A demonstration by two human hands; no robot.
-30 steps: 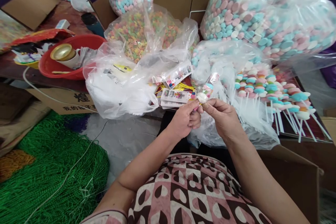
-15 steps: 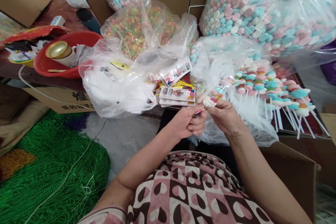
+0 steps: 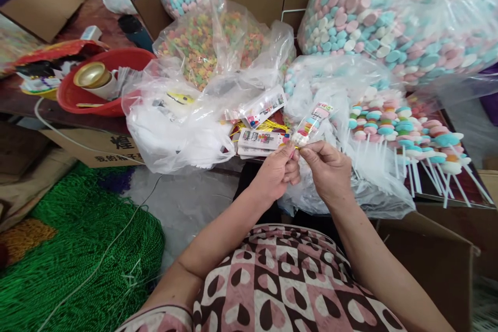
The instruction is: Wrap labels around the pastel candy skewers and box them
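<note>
A marshmallow skewer in a clear printed bag [image 3: 312,123] points up and away from my hands, its bottom end between them. My left hand [image 3: 274,175] is closed around that lower end; the stick is mostly hidden by the fingers. At the neck of the bag, my right hand [image 3: 330,171] pinches a thin gold twist tie [image 3: 297,148] between thumb and finger. Just beyond my left hand lie stacked printed bags [image 3: 260,139] and a bunch of gold twist ties [image 3: 268,124]. Unwrapped marshmallow skewers [image 3: 404,127] with white sticks lie to the right.
Large bags of marshmallows [image 3: 373,21] and a bag of gummy candies [image 3: 202,46] line the back. A white-filled plastic bag [image 3: 175,135] sits left of centre, beside a red basin [image 3: 64,96]. Green cords [image 3: 97,233] heap at lower left; an open carton [image 3: 428,259] stands at lower right.
The bagged skewer has swung more upright, showing its printed top. My right fingers have shifted from the marshmallows down to the tie at the bag's neck.
</note>
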